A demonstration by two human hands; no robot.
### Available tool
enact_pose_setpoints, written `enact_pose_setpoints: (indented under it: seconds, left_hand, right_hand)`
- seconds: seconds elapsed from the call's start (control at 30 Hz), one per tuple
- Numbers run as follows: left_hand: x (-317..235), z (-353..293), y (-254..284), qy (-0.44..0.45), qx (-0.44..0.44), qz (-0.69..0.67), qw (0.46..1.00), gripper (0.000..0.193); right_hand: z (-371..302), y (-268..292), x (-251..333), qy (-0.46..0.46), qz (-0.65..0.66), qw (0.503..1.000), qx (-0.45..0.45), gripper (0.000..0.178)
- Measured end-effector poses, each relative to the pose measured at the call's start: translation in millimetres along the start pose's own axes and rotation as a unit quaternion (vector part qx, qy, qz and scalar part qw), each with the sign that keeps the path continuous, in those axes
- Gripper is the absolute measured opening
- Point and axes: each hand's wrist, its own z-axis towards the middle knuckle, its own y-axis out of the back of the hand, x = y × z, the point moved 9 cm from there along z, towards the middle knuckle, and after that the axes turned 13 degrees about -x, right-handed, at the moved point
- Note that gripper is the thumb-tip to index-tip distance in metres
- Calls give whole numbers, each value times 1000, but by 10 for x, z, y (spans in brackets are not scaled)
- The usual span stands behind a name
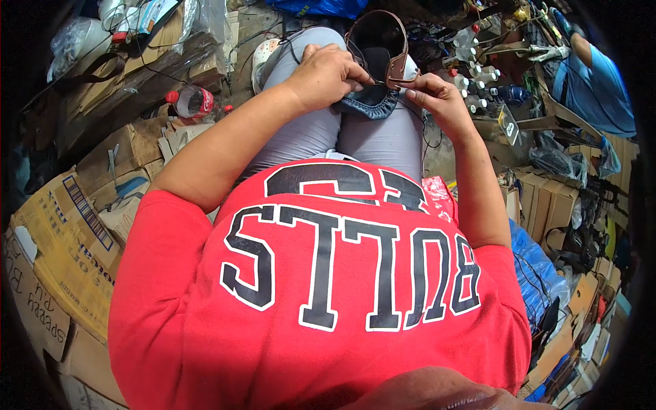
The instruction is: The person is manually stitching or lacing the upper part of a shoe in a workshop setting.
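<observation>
On my lap, between my grey-trousered thighs (383, 140), rests what looks like a shoe upper (398, 68). It has a brown leather collar, a dark inside and a gathered dark blue edge on the side nearest me. My left hand (324, 75) is closed in a pinch at its left side, fingertips over the opening. A thin dark line runs by those fingertips; whether it is thread or a tool I cannot tell. My right hand (441, 99) pinches the brown leather flap with small holes at the right side, where a white patch shows.
Plastic bottles (478, 75) with red and white caps stand to the right. Another bottle (195, 101) lies at left among cardboard pieces (126, 147). A white perforated clog (263, 61) shows beside my left leg. Blue plastic sheeting (536, 266) and stacked boxes (536, 201) are at right.
</observation>
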Motion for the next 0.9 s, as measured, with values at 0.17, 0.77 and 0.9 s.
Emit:
enact_pose_setpoints:
  seconds: [0.17,0.77,0.9]
  left_hand:
    - [59,92,-111,46,49,4,998,19]
    - [96,8,-63,192,53,-94,975,21]
    - [12,69,-117,178,62,-26,982,24]
  right_hand:
    - [71,8,-98,-37,16,999,26,14]
    - [-73,-129,105,-50,77,996,-4,22]
    - [-9,-108,8,-77,89,993,4,21]
